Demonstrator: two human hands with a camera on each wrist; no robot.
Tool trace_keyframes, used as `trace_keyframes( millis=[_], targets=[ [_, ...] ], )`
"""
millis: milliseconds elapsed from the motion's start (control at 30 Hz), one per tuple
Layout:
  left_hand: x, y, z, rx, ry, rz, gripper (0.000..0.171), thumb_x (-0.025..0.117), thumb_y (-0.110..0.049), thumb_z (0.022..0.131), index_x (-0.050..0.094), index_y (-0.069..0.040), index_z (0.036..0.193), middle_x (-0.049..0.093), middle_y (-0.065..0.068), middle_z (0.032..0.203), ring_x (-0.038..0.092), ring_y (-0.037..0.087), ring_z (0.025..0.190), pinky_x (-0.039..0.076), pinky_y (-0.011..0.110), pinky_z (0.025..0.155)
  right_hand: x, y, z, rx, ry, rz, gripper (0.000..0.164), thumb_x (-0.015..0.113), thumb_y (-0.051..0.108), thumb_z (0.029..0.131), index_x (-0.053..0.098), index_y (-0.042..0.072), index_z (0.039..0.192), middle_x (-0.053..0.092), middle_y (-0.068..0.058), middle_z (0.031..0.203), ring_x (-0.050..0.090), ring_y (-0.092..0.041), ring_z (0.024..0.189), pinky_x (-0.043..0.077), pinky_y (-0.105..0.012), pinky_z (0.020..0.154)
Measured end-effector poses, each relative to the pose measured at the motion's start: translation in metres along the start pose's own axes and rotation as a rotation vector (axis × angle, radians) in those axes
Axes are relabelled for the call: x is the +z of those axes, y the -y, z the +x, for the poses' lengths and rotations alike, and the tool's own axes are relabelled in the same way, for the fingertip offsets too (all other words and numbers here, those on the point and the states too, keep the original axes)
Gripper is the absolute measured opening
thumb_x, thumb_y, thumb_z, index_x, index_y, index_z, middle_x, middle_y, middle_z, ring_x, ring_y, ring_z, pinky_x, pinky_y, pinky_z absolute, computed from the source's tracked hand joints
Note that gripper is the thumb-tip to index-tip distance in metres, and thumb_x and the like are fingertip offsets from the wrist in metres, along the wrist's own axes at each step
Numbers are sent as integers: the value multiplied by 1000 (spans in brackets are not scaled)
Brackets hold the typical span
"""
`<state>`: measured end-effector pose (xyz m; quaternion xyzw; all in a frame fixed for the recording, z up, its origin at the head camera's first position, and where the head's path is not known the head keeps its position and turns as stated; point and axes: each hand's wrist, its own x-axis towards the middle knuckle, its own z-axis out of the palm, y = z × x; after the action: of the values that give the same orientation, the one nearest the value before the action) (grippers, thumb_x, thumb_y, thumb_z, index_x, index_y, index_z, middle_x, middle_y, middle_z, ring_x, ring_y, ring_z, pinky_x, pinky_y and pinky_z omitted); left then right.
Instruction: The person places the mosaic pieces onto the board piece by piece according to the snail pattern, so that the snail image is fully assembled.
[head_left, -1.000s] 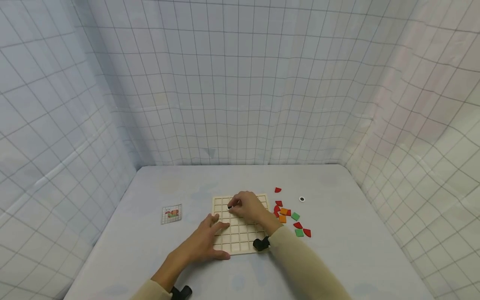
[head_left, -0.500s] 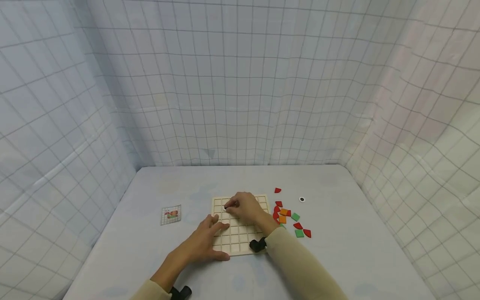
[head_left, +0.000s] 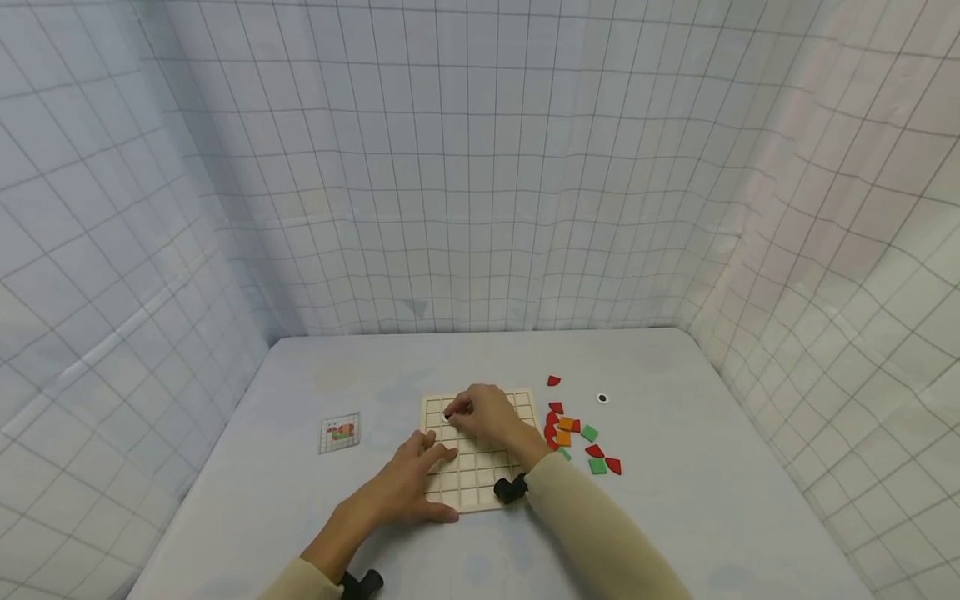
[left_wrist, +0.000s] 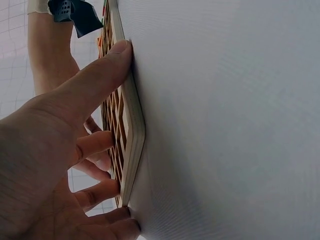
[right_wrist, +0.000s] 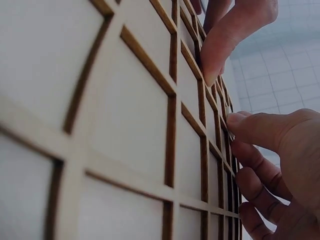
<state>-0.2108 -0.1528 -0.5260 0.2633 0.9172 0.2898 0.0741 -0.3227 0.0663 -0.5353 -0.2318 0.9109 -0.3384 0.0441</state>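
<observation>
My right hand (head_left: 491, 417) is over the far left part of a pale wooden grid board (head_left: 480, 492). Its thumb and fingertips pinch a small round white piece with a black centre (head_left: 447, 417), down at the grid; the fingers cover part of it. In the right wrist view the thumb of the right hand (right_wrist: 295, 150) meets the ribs of the board. My left hand (head_left: 405, 483) spreads across the board's near left corner. Seen from the left wrist, its thumb lies on the near edge (left_wrist: 132, 100) and the other fingers rest along the left side.
Right of the board lie several red quarter-round pieces (head_left: 613, 466), orange squares (head_left: 563, 438) and green squares (head_left: 597, 467). A second black-and-white disc (head_left: 602, 398) sits farther right. A printed picture card (head_left: 340, 432) lies to the left. Gridded cloth (head_left: 480, 208) surrounds the table.
My right hand has shifted slightly left over the board, bringing the round piece down to the grid. The left hand stays in place on the corner.
</observation>
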Motion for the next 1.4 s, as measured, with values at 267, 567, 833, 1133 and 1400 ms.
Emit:
trace_keyframes(
  millis=[267,567,833,1133,1400],
  targets=[
    [-2,0,0,-3,6,-2,96,107,-48,82,65,-8,158,51,29,155,55,59,149,52,77,119,-5,-2,0,-41,26,-17,18,82,20,110,90,21,126,81,2,115,70,-11,104,62,-36,98],
    [-3,-1,1,-28,12,-20,95,108,-47,82,65,-8,157,50,28,155,54,57,150,53,76,118,-23,-8,-4,-72,-6,-41,22,83,16,110,87,14,132,81,-3,114,71,-17,103,63,-36,96],
    [-1,-3,0,-50,8,-49,96,111,-44,78,67,-7,155,51,30,156,53,60,154,52,76,122,-45,-29,-19,-37,-56,-64,22,83,17,109,88,14,131,81,-5,120,73,-22,110,64,-43,98],
    [1,0,0,-49,-3,-74,96,111,-44,78,67,-7,155,52,26,154,50,58,158,49,75,125,-79,-59,-41,28,-123,-45,22,82,16,110,87,11,131,80,-8,123,73,-25,113,65,-47,100],
    [1,0,1,-51,3,-72,97,111,-46,78,67,-9,157,52,25,156,48,58,160,49,76,125,-107,-102,-61,122,-191,-84,24,82,17,110,87,13,133,79,-13,130,73,-33,118,66,-51,101]
  ],
)
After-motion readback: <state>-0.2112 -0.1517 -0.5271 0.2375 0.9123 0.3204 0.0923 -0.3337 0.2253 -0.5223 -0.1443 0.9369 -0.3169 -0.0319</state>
